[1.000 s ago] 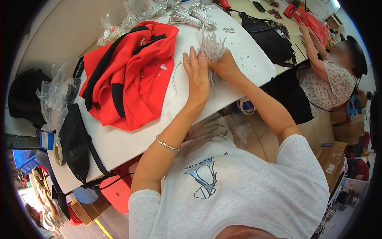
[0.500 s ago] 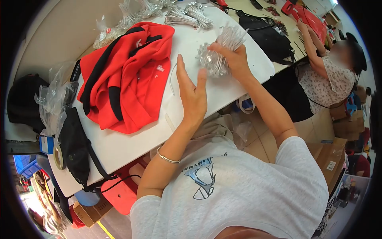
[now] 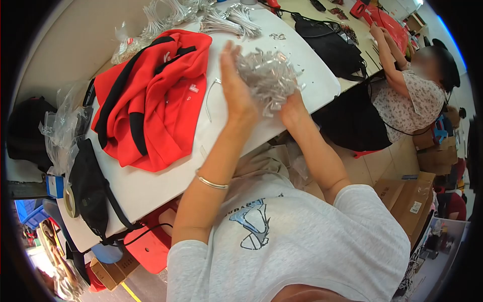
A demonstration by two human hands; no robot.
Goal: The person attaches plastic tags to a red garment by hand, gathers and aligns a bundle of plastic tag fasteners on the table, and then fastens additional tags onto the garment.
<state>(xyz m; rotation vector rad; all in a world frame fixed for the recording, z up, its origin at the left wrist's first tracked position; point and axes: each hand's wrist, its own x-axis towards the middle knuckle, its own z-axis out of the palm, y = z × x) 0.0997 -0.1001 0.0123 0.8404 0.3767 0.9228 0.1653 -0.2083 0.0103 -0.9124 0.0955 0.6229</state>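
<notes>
Over the white table (image 3: 314, 88), beside the red garment (image 3: 168, 105), is 1 thick, shaggy bundle (image 3: 269, 75) of silvery-white strips, slightly blurred, its shiny flat ends poking out in every direction. The right hand (image 3: 293, 108) grips it at its lower right, fingers mostly hidden behind it; the left hand (image 3: 236, 85) stands open, fingers extended along its left side, and whether it touches I cannot tell.

Bundle of strands (image 3: 271, 75) between left hand (image 3: 236, 95) and right hand (image 3: 293, 107), garment (image 3: 163, 108) on table (image 3: 318, 80) to the hands' left, more bundles (image 3: 229, 22) beyond them, bag (image 3: 329, 46) to their right, person (image 3: 410, 103) farther right.
</notes>
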